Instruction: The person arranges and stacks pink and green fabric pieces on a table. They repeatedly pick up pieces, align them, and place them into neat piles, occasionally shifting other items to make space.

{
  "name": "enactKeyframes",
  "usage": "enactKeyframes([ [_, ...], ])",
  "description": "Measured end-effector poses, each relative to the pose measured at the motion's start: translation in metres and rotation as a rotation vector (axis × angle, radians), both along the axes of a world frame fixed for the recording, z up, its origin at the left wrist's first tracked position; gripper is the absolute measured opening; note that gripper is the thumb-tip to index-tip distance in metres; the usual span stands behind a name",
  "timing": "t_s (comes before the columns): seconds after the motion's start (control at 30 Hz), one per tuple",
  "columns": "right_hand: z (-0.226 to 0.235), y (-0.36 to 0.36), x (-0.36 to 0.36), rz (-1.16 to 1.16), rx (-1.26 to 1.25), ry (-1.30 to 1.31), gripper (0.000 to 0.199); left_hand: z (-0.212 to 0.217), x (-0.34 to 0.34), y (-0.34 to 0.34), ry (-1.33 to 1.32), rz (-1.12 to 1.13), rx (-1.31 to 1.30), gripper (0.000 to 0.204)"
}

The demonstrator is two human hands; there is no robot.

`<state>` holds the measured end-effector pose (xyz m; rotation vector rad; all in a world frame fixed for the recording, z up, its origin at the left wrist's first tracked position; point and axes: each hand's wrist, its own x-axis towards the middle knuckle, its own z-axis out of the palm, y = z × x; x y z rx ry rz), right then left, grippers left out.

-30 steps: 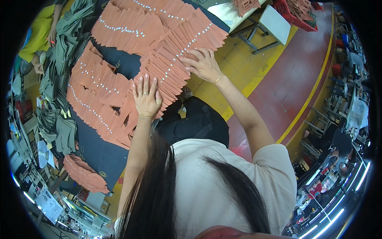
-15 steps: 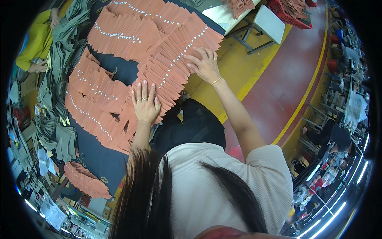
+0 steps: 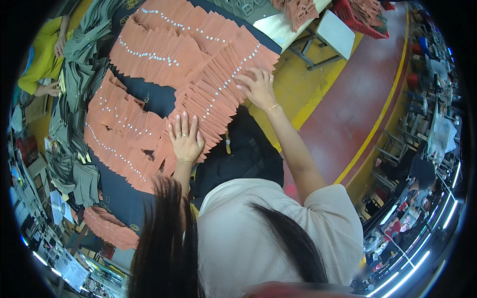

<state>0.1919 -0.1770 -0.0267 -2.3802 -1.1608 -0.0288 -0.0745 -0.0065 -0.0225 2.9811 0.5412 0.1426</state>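
Several fanned rows of salmon-orange fabric pieces (image 3: pixel 198 64) with small white stickers lie overlapped on a dark blue table (image 3: pixel 154 97). My left hand (image 3: pixel 185 138) rests flat, fingers spread, on the near end of one fanned row. My right hand (image 3: pixel 257 88) lies palm down with fingers apart on the right end of the same row, a thin bracelet at its wrist. Neither hand holds anything. My long dark hair and beige top fill the lower part of the view.
Piles of olive-green fabric pieces (image 3: pixel 74 74) run along the table's left side. A person in a yellow top (image 3: pixel 42 62) works at the far left. More orange pieces (image 3: pixel 107 226) lie at the near left. A white stool (image 3: pixel 335 35) and red crate (image 3: pixel 360 17) stand on the yellow and red floor.
Both hands have stayed pressed on the fanned orange row, while the view has shifted slightly so the table sits lower and further right in the picture.
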Motion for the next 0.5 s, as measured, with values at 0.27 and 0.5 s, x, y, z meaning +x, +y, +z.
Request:
enactKeyframes([
  [0.27,0.015,-0.017,0.049,0.315,-0.099,0.010,0.038,0.002,0.001,-0.003,0.032,0.029,0.013,0.058],
  [0.5,0.023,-0.034,0.110,0.371,-0.186,0.025,0.040,0.004,0.002,-0.005,0.057,0.038,0.034,0.057],
])
